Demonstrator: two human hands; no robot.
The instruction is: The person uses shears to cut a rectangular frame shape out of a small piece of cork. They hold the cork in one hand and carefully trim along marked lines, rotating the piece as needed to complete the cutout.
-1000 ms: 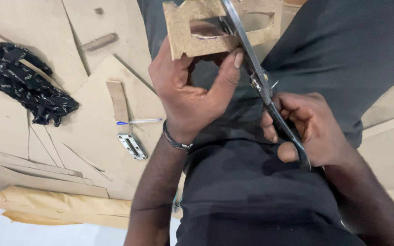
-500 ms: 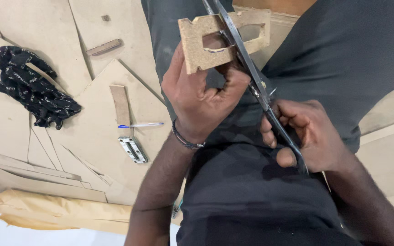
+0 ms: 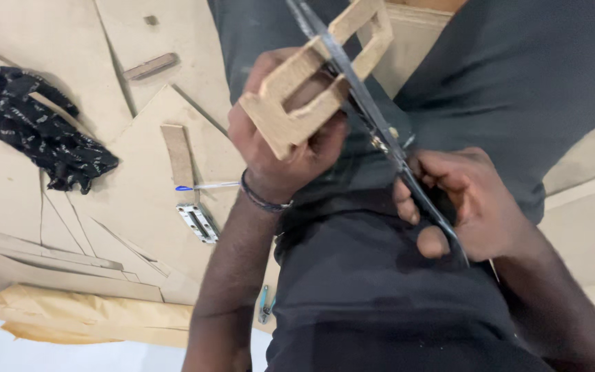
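Above the person's dark-clothed lap, a rectangular fibreboard frame (image 3: 315, 83) with an open middle is held up in the left hand (image 3: 280, 148), whose fingers are clenched round its lower edge. One pair of long dark scissors (image 3: 373, 124) runs slantwise across the frame, its blades lying against the frame's right side; the right hand (image 3: 459, 200) is closed round the handles lower down, fingers through them. The scissors and the left hand's fingers cover part of the frame, and a dark band (image 3: 263, 200) circles the left wrist. To the left, well apart, flat fibreboard offcuts (image 3: 139, 200) cover the floor. On them lie one crumpled black patterned cloth (image 3: 46, 141), one narrow upright board strip (image 3: 177, 155), one blue-tipped pen (image 3: 204, 186), one small metal hinge-like fitting (image 3: 197, 222), and another short strip (image 3: 149, 67) farther up.
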